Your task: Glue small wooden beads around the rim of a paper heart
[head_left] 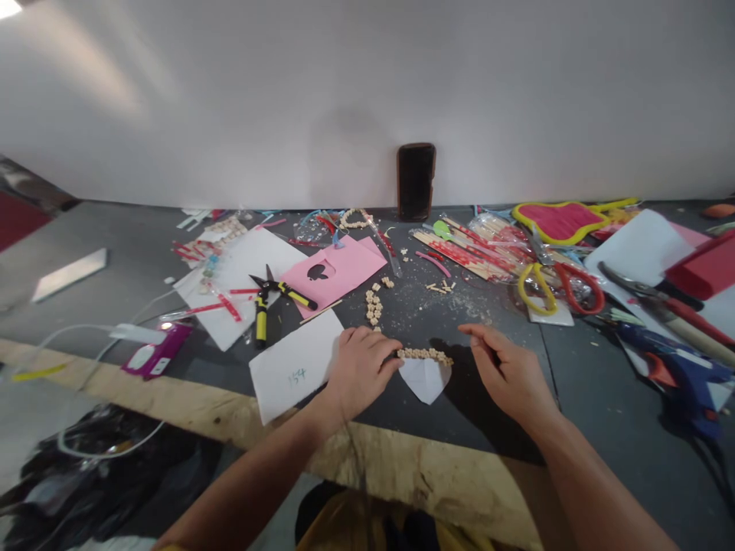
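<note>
A white paper piece with a pointed bottom [426, 383], like a heart, lies on the dark table in front of me. Along its top edge runs a row of small wooden pieces [426, 353]. My left hand [364, 366] rests beside it, thumb and index finger closed at the row's left end. To the right, my right hand [510, 371] hovers apart from the row; its fingers are loosely bent, index stretched out, and nothing shows in them. A cluster of small wooden pieces [374, 306] lies beyond my left hand. Under that hand's outer side is a folded white paper [295, 367].
Yellow-black pliers [261, 317] and a pink card [333, 272] lie left. Scissors [560, 287], wooden sticks [471, 256] and a blue glue gun [669, 360] lie right. A phone [416, 182] leans on the back wall. A white cable [86, 329] hangs over the left edge.
</note>
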Demonstrator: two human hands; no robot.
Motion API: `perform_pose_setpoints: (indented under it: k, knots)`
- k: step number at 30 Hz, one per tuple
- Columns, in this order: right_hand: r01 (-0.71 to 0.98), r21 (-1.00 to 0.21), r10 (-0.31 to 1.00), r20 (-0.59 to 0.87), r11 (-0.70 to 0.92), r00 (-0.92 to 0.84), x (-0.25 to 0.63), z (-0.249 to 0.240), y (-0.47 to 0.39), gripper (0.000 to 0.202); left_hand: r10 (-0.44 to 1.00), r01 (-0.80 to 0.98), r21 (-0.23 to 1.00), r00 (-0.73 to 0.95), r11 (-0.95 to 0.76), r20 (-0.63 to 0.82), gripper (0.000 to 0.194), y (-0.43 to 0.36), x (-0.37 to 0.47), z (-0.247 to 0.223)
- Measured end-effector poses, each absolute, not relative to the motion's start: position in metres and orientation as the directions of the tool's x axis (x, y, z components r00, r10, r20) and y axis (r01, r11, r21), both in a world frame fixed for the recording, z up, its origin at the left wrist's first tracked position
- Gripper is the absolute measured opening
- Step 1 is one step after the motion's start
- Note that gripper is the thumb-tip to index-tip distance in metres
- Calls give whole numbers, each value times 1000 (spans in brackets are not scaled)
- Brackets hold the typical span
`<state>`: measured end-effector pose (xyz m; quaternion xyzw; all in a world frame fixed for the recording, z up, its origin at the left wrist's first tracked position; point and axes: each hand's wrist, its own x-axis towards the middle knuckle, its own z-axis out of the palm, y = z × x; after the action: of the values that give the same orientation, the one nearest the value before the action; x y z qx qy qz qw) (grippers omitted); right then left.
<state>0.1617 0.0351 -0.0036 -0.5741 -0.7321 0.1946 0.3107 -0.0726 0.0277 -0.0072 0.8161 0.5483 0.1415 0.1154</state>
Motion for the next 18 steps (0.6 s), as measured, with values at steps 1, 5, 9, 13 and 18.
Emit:
perform_pose_setpoints:
  k: [1,5,9,13,18]
  knots:
    - [721,-642,962,228,263,-148,162,-4,35,27,929,862,348,354,-368,106,18,27,-74,-6]
    - [717,-641,959,237,274,-154,163,-4,35,27,939,875,342,325,-344,113,16,31,-85,0]
    - [712,-644,957,245,280,-155,163,-3,34,27,963,916,298,240,-267,127,15,42,-104,6]
    - [722,-633,958,243,278,-156,162,-2,34,27,967,922,293,235,-254,98,14,51,-110,5]
    - [737,-621,961,232,267,-152,163,-4,35,28,966,923,286,247,-257,70,15,53,-101,0]
